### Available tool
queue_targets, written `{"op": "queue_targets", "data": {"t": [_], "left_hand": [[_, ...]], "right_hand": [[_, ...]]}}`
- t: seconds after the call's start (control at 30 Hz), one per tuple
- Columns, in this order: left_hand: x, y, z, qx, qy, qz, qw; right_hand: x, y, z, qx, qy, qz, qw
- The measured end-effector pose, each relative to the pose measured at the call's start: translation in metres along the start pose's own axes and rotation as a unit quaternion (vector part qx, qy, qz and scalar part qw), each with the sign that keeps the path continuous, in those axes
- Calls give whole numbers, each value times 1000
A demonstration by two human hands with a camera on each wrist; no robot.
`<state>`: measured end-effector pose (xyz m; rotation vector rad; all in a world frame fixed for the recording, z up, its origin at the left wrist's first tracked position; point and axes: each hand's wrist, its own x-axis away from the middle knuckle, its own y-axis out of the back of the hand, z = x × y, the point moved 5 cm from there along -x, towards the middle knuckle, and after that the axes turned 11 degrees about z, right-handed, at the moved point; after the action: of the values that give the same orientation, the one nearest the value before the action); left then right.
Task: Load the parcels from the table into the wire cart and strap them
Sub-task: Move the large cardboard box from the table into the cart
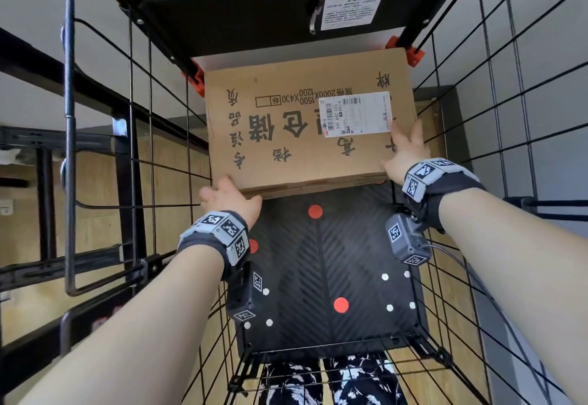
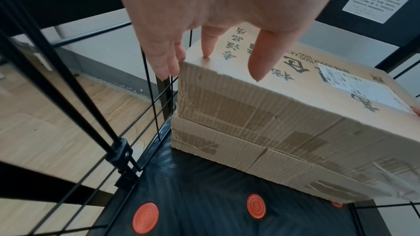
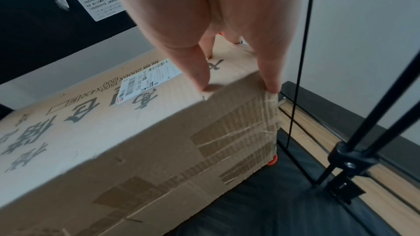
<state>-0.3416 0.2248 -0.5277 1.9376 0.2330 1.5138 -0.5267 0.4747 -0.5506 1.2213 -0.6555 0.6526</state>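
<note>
A brown cardboard parcel (image 1: 286, 124) with black print and a white shipping label lies at the far end of the wire cart's black ribbed floor (image 1: 318, 261). A second cardboard layer juts out beneath it (image 2: 227, 148). My left hand (image 1: 229, 197) rests on its near left corner. In the left wrist view the left hand's (image 2: 204, 55) straight fingers touch the parcel's (image 2: 284, 114) top and left side. My right hand (image 1: 405, 153) touches the near right corner. In the right wrist view the right hand's (image 3: 237, 87) straight fingers press the parcel's (image 3: 113, 141) top edge.
Black wire mesh walls (image 1: 152, 150) close in both sides of the cart. Red discs (image 1: 341, 304) dot its floor. A cord with a metal hook (image 1: 313, 19) hangs over a black panel with a white notice (image 1: 350, 10) at the far end. Wooden flooring lies outside.
</note>
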Motion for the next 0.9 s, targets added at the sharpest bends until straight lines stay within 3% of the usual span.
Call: {"op": "queue_targets", "data": {"t": [0.13, 0.27, 0.47, 0.73, 0.9], "left_hand": [[3, 3, 1, -36, -17, 9, 999], [21, 4, -2, -48, -42, 1, 998], [61, 18, -8, -53, -148, 5, 987], [128, 56, -7, -79, -189, -10, 979], [187, 89, -6, -52, -230, -55, 970]], "right_hand": [[13, 0, 12, 32, -16, 31, 999], [44, -13, 37, 160, 64, 17, 985], [99, -25, 49, 171, 92, 12, 981], [185, 3, 65, 195, 119, -16, 974], [242, 37, 88, 236, 149, -58, 958]]}}
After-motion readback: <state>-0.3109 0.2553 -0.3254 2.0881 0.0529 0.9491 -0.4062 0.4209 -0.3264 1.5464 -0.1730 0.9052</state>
